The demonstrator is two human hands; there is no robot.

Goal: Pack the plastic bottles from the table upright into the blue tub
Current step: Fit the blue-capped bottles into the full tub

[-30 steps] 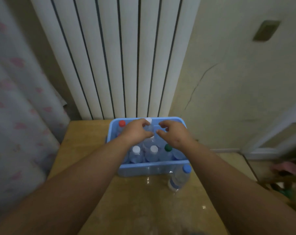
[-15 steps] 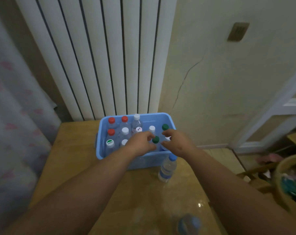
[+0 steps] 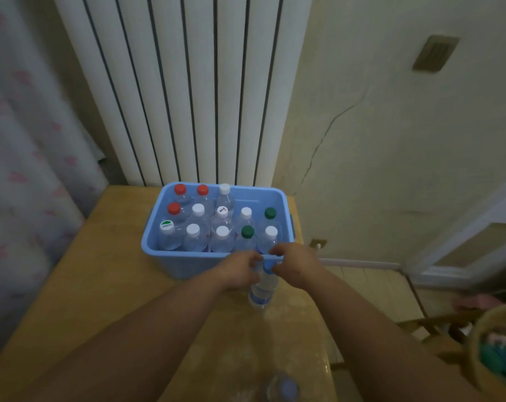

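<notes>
We see the wooden surface [image 3: 101, 285] filling the lower left of the frame, with the blue tub [image 3: 185, 264] at its far edge, centre frame. Packed bottles [image 3: 194, 240] with red, white and green caps stand upright in rows inside it. Just below the tub's near wall our left hand [image 3: 237, 271] and right hand [image 3: 296, 266] meet, fingers curled, both pinching the top of a blue-capped bottle [image 3: 262, 291] standing on the surface. A blurred bottle [image 3: 282, 388] shows at the bottom edge.

The wooden table [image 3: 101, 285] bears the blue tub [image 3: 188, 265] with a blue-capped bottle [image 3: 263, 291] beside it.
</notes>
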